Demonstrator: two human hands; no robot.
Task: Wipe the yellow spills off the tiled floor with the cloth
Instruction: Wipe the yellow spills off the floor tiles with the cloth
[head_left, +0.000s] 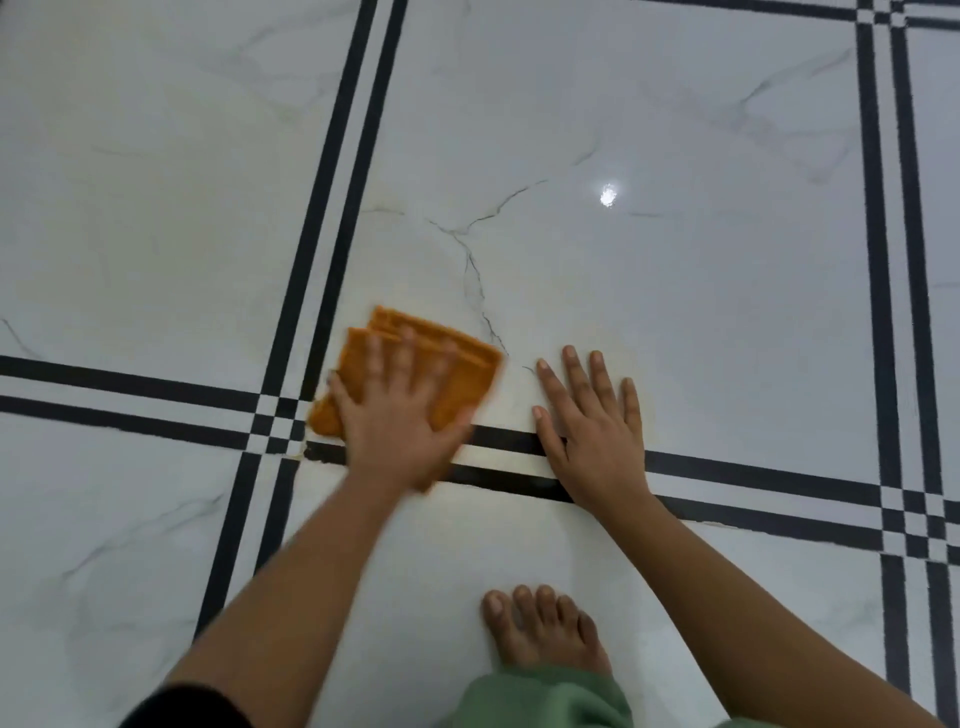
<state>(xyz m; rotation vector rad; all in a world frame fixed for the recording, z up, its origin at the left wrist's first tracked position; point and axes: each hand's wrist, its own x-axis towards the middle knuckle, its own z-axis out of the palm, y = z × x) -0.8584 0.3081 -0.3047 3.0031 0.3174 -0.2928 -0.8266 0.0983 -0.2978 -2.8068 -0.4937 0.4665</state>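
A folded orange cloth (457, 364) lies flat on the white marble-look tiled floor (675, 312), beside the crossing of the black stripes. My left hand (400, 415) presses down on it with fingers spread; hand and cloth are motion-blurred. My right hand (592, 421) rests flat on the floor just right of the cloth, fingers apart, holding nothing. A faint yellowish tint shows on the tile between and below the hands (498, 457), and a small yellow smear sits at the stripe corner (297, 456).
Double black stripes (332, 208) run away from me on the left and on the far right (893, 260), and another pair crosses under my hands. My bare foot (540, 629) and a green trouser leg (540, 696) are near the bottom edge. A light glare (608, 196) reflects on the tile.
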